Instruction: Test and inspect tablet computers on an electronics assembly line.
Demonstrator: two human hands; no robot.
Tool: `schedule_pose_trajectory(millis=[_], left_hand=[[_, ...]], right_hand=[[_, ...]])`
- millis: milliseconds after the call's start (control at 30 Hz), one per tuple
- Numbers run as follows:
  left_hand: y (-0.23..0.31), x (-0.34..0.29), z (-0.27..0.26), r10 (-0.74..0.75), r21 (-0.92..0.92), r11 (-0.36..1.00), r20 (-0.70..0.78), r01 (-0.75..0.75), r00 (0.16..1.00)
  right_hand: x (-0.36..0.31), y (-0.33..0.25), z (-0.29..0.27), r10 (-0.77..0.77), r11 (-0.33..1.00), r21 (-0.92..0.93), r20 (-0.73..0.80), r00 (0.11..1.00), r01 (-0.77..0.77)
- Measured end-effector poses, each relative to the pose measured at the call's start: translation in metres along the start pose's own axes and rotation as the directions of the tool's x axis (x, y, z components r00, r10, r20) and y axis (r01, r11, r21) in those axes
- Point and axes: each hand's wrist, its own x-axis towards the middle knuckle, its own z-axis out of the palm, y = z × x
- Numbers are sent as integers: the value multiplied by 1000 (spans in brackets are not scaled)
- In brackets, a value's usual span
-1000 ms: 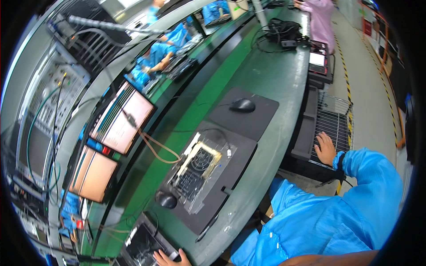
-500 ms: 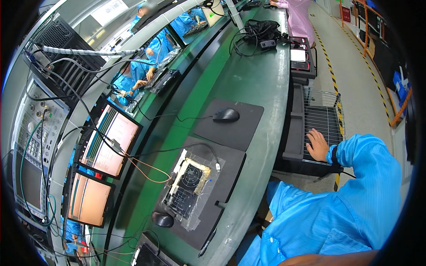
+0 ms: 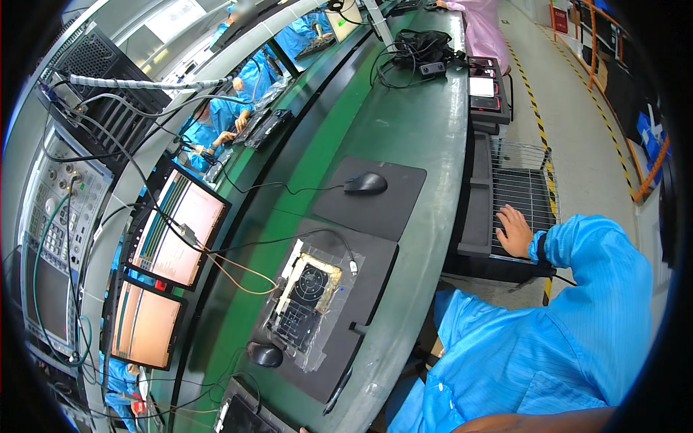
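Observation:
My right hand [image 3: 514, 232], in a blue sleeve with a dark wrist strap, rests with spread fingers on the near end of a wire basket [image 3: 530, 162] beside the bench; nothing is held. At the bottom edge a sliver of skin [image 3: 303, 430] shows, perhaps my left hand; its fingers are hidden. On the bench a black pad [image 3: 372, 278] carries a test fixture [image 3: 307, 289] with a round black grille, a cream frame and clear film around it. A cable with a white plug [image 3: 354, 267] ends beside the fixture.
A black mouse [image 3: 367, 183] lies on a mouse pad; another mouse [image 3: 266, 354] sits by the fixture. Two monitors [image 3: 177, 227] and a measuring instrument [image 3: 61, 224] stand left. Coiled black cables [image 3: 426, 54] lie at the far end. People in blue work beyond the bench.
The view has shifted slightly. A sliver of skin has appeared at the bottom edge. My right hand stays spread on the basket.

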Motion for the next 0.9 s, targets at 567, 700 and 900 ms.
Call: schedule_pose_trajectory(millis=[567,700,900], left_hand=[[-7,1,4,72,48,996,-35,-71,997],[-9,1,6,58,28,998,-58,-57,997],[-12,-2,9,70,-8,997,-62,-71,996]], right_hand=[[-2,5,8,-27,1000,11,-57,998,28],[-2,7,9,-25,1000,-8,-55,998,25],[-1,6,6,-48,998,-35,-60,997,46]])
